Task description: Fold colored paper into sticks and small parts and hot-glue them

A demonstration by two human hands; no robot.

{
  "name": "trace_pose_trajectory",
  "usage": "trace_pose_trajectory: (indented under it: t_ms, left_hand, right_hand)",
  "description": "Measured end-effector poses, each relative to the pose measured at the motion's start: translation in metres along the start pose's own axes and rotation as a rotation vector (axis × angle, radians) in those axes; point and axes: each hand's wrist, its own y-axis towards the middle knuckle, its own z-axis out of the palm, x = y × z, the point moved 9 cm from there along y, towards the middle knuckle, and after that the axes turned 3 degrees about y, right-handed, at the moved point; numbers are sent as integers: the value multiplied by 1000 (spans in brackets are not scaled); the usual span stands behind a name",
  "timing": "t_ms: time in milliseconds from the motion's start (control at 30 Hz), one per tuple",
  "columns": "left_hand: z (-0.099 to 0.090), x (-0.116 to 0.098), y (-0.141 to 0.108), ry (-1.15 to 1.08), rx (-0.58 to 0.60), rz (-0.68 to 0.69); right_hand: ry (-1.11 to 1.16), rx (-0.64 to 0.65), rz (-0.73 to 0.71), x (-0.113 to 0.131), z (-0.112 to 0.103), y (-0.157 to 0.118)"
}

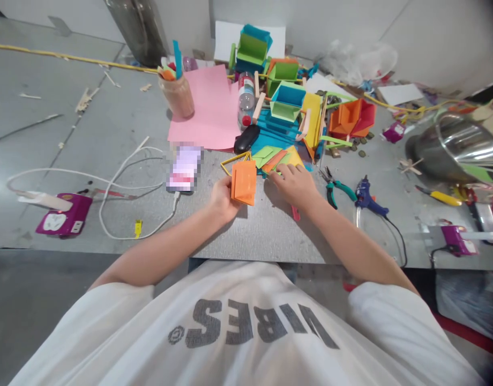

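Note:
My left hand is closed on a small folded orange paper box, held upright above the table's front part. To its right, my right hand lies over a pile of cut paper pieces in green, orange and yellow. Its fingers are bent down at the pile's edge, and what lies under the fingertips is hidden. A yellow stick frame lies just behind the orange box. Near my right wrist is a small red stick.
Behind stand folded paper boxes, a bottle and a stick jar on pink paper. On the right are pliers, a glue gun and a steel pot. A phone with its cable lies left.

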Motion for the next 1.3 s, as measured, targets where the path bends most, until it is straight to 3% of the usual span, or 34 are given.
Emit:
trace_pose_trajectory:
  t_ms: [133, 300, 467, 600, 700, 833, 967, 1100, 1200, 1300]
  left_hand:
    - [-2, 1, 2, -15, -4, -4]
    - [-3, 1, 2, -4, 1, -2]
    - [-6, 5, 2, 7, -26, 4]
    - [-2, 13, -3, 48, 13, -54]
    - [6, 14, -11, 35, 93, -88]
    - [16, 0, -18, -36, 159, -41]
    - [17, -8, -19, -40, 170, -3]
    - [18, 3, -19, 23, 210, -56]
    - [18, 15, -21, 85, 254, -132]
    - [18, 21, -23, 148, 266, -174]
  right_hand:
    - [-22, 11, -28, -2, 10, -1]
    - [11, -147, -14, -15, -3, -36]
    - [101, -206, 12, -23, -7, -63]
    - [345, -410, 150, -24, -28, -82]
    - [618, -514, 157, -11, -42, -82]
    - [989, -381, 51, 14, -39, -58]
    - [1366, -244, 53, 25, -20, -44]
    - [1831, -91, 185, 37, 5, -39]
    - [2033, -53, 322, 41, 14, -36]
    - [2196, 73, 396, 49, 21, -33]
